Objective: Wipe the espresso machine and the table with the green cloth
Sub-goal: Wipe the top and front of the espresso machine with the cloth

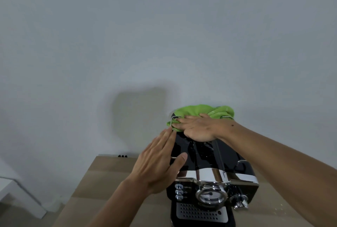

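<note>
Standing on the table [102, 181], the espresso machine [206, 155] has the left hand [158, 164] flat on its side, fingers straight together. Farther back, the right hand [197, 126] presses the green cloth [197, 109] onto its top with straight fingers.

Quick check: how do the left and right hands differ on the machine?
The right hand presses the green cloth onto the rear top of the espresso machine; the left hand is off the cloth. The left hand lies against the machine's left side, thumb on top; the right hand lies across the top. Both have straight fingers.
</note>
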Demonstrator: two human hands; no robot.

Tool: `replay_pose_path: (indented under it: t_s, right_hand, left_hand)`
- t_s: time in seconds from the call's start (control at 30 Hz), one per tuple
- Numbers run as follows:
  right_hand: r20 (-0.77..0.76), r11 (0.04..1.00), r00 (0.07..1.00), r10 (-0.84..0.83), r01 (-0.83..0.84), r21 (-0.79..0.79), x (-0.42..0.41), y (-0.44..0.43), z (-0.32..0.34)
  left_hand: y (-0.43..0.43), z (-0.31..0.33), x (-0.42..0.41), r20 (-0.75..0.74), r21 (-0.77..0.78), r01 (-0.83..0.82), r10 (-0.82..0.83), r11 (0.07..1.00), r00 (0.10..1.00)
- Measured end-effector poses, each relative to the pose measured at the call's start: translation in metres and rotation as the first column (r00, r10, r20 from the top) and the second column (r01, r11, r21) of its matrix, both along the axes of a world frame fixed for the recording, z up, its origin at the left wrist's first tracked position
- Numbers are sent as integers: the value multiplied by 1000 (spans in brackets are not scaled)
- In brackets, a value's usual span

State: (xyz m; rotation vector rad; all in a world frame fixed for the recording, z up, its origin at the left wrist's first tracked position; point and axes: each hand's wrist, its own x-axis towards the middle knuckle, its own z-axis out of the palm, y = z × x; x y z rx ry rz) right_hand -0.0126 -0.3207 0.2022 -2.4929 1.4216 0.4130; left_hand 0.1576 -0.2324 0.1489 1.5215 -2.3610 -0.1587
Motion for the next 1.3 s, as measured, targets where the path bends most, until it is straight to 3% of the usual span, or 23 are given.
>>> replay_pose_path:
  t_s: [0.43,0.63,0.9,1.1,1.3]
  right_hand:
    - [-23,1000,1000,12,-12,-6,6,6,4]
    - [-60,990,988,142,-142,17,-15,40,14]
    - [-39,1000,999,12,-13,-26,10,17,4]
    - [-13,990,990,139,-138,29,-9,53,11]
    - [-27,995,995,100,-100,-6,-3,49,10]
  left_hand:
    - [-1,8,14,-6,119,100,-100,988,995]
    - [-3,9,18,36,130,119,-125,984,991]
    - [-7,14,24,59,146,146,-156,978,986]
    - [-8,11,27,74,149,159,-171,976,983]
    - [-12,11,29,66,154,169,-180,974,981]
